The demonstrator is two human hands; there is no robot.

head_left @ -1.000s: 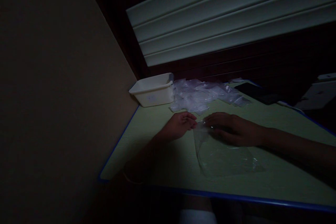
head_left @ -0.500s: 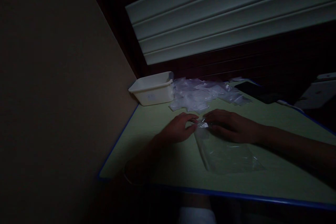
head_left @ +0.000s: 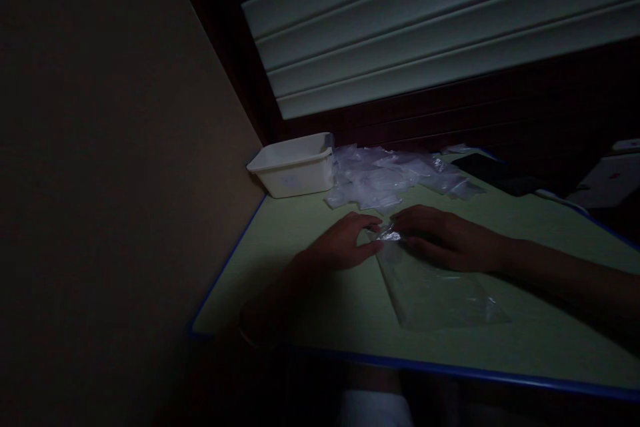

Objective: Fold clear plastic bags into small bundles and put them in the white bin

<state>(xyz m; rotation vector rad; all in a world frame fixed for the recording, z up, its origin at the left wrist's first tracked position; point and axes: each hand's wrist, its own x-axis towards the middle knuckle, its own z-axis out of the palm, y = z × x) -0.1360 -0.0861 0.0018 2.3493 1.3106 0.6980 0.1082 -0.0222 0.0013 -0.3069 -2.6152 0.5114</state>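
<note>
A clear plastic bag point(head_left: 445, 293) lies on the pale green table, its crumpled upper end between my two hands. My left hand point(head_left: 345, 242) is at the left of that end, thumb and fingers curved in a pinch on the plastic. From the right, my right hand point(head_left: 445, 237) has its fingers and thumb closed on the same end of the bag. The lower part of the bag spreads flat toward the table's front edge. The scene is dim, so the fingertips are hard to make out.
Behind my hands, several clear plastic packets point(head_left: 385, 173) form a pile. A white tub point(head_left: 295, 177) stands left of them, close to the wall. A dark flat object point(head_left: 493, 173) lies at the back right. The table point(head_left: 240, 293) has a blue edge.
My hands hold nearly the same pose at the bag's upper end. The whole view has shifted slightly; the tub and pile sit a little higher in it.
</note>
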